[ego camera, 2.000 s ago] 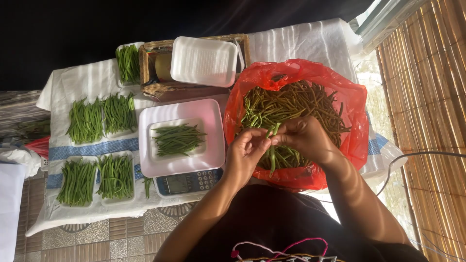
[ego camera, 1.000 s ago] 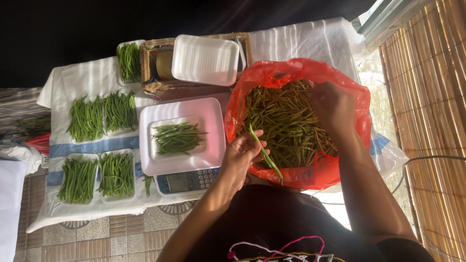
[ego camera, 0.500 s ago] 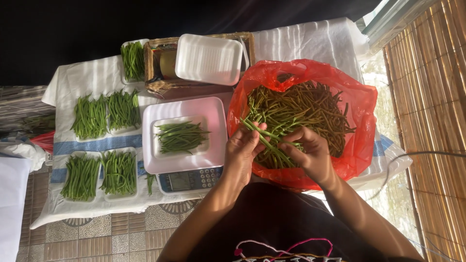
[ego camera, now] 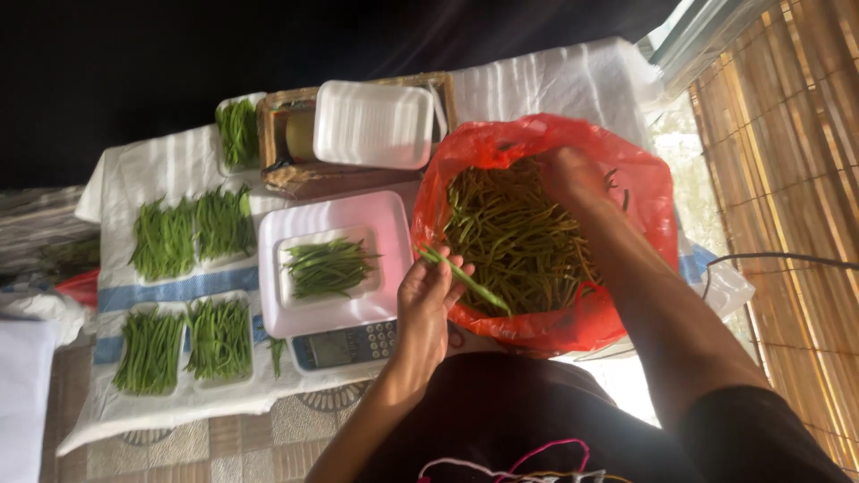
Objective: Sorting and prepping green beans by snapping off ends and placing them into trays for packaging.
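Observation:
A red plastic bag full of loose green beans lies open on the cloth-covered table. My left hand holds a few green beans at the bag's left rim, beside the scale. My right hand reaches deep into the bag's far side, fingers buried among the beans. A white foam tray with a small bunch of beans rests on the pink-white platform of a digital scale.
Several foam trays filled with beans sit on the left of the white cloth. A wicker basket with an empty foam tray stands at the back. A bamboo blind hangs on the right, a cable beside it.
My right hand has moved from beside the left hand to the far side of the bag. My left hand has stayed at the bag's rim with beans.

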